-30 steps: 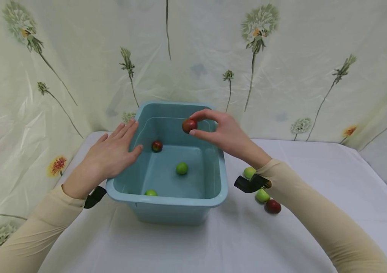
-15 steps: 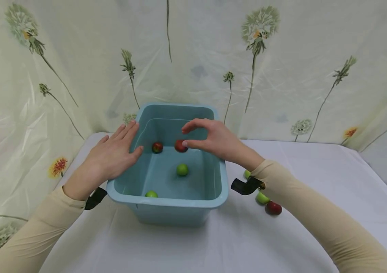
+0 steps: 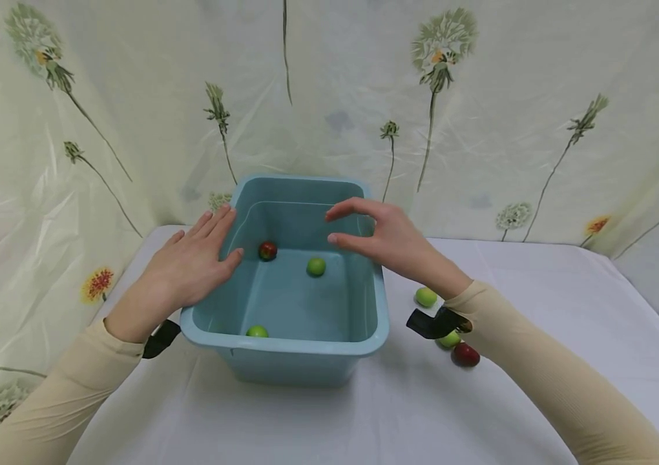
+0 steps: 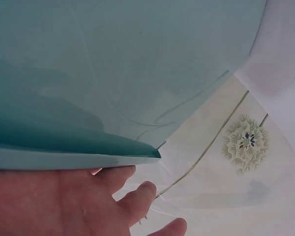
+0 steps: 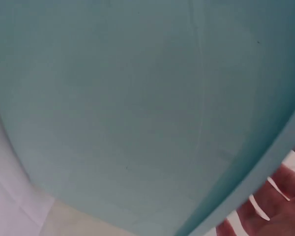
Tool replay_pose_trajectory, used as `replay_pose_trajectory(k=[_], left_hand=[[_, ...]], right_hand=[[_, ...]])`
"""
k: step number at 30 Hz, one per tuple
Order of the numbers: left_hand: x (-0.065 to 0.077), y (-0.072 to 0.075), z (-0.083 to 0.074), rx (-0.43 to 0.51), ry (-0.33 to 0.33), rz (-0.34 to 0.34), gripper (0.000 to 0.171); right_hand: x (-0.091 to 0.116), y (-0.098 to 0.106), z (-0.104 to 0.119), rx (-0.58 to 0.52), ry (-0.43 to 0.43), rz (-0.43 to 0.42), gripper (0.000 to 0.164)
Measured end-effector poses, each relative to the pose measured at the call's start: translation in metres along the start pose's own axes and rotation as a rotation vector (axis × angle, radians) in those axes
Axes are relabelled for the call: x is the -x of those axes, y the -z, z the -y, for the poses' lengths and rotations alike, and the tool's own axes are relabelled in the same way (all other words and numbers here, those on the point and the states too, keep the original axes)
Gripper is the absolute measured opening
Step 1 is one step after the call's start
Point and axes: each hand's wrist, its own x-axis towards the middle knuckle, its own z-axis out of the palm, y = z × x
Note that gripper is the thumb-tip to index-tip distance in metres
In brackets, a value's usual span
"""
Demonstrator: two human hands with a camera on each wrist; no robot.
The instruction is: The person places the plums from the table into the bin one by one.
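A light blue plastic tub (image 3: 283, 347) stands on the table. On its left rim rests my left hand (image 3: 187, 258), fingers stretched out; in the left wrist view its fingers (image 4: 137, 201) lie along the rim. My right hand (image 3: 387, 236) hovers over the tub's right side, thumb and fingers apart with nothing between them. Inside the tub lie a small dark red round fruit (image 3: 267, 250), a small green round fruit (image 3: 316, 266) and another green fruit (image 3: 256, 331) partly hidden by the front rim. The hand and wrist block part of the tub's right side.
Right of the tub, by the right wrist, lie a yellow-green fruit (image 3: 426, 297), a second green fruit (image 3: 449, 340) partly covered by the black wrist strap (image 3: 431, 323), and a dark red fruit (image 3: 466, 354). A white cloth (image 3: 568, 310) covers the table; a flowered sheet (image 3: 329, 84) hangs behind.
My right hand has let a dark red fruit drop into the tub, then drawn back to the right. That fruit is out of sight now. The middle green fruit has rolled toward the back.
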Motion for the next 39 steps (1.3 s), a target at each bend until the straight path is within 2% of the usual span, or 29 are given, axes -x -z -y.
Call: replay_pose_trajectory(k=[12,23,31,39], left_hand=[[0.000,0.000,0.000,-0.007,-0.002,-0.001,0.071],[0.000,0.001,0.000,-0.013,-0.001,0.001,0.071],[0.000,0.000,0.001,-0.013,0.000,-0.002,0.071],[0.000,0.000,0.001,-0.007,0.001,-0.001,0.071]], right_hand=[[0.030,0.023,-0.013,-0.016,-0.122,-0.088,0.037],[0.053,0.037,-0.031,0.033,-0.174,-0.152,0.034],[0.068,0.041,-0.044,0.060,-0.215,-0.151,0.035],[0.084,0.041,-0.062,0.086,-0.285,-0.114,0.041]])
